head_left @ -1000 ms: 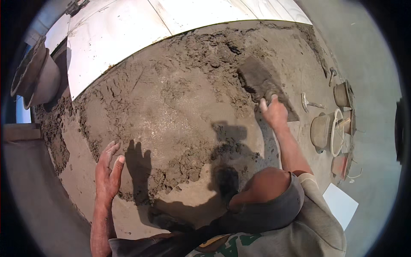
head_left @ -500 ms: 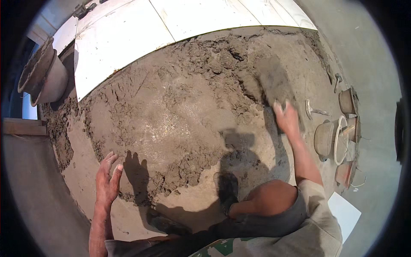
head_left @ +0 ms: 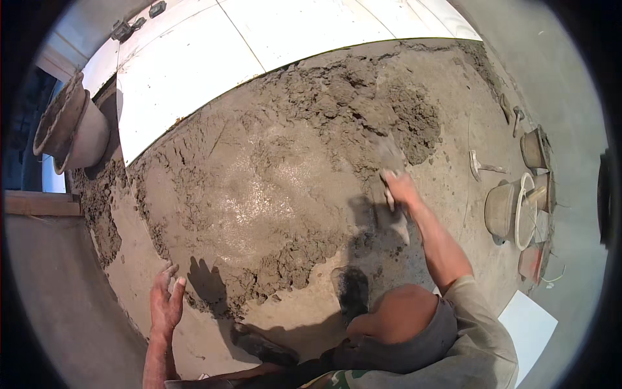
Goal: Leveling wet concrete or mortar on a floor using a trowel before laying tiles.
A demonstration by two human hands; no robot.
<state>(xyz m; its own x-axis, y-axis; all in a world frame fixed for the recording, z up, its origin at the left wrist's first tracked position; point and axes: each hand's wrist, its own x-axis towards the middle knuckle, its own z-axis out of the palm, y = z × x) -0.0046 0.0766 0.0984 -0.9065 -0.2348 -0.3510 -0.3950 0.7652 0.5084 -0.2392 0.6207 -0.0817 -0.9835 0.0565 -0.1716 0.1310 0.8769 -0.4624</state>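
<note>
My right hand (head_left: 400, 189) grips a long flat float (head_left: 391, 154), blurred by motion, at the right side of a bed of wet grey mortar (head_left: 259, 188). The float's blade is seen nearly edge-on, its far end against the rough mortar heap. Its handle is hidden under my fingers. Over the mortar bed's near left edge my left hand (head_left: 166, 301) hovers with nothing in it, thumb and fingers apart, casting a shadow on the mortar. Smooth, shiny mortar lies mid-bed; crumbly lumps border it.
Large white tiles (head_left: 194, 71) lie beyond the mortar. Stacked rubber basins (head_left: 84, 133) stand at the left. Along the right wall are a hammer (head_left: 483, 167), a bucket (head_left: 502, 209) and a red-brown container (head_left: 531, 262). A loose white tile (head_left: 528, 330) lies near right.
My right hand has drawn the float left and nearer, turning its blade from broadside to nearly edge-on. A lumpy mortar heap now shows where the blade was. My left hand stays raised, slightly lower in view.
</note>
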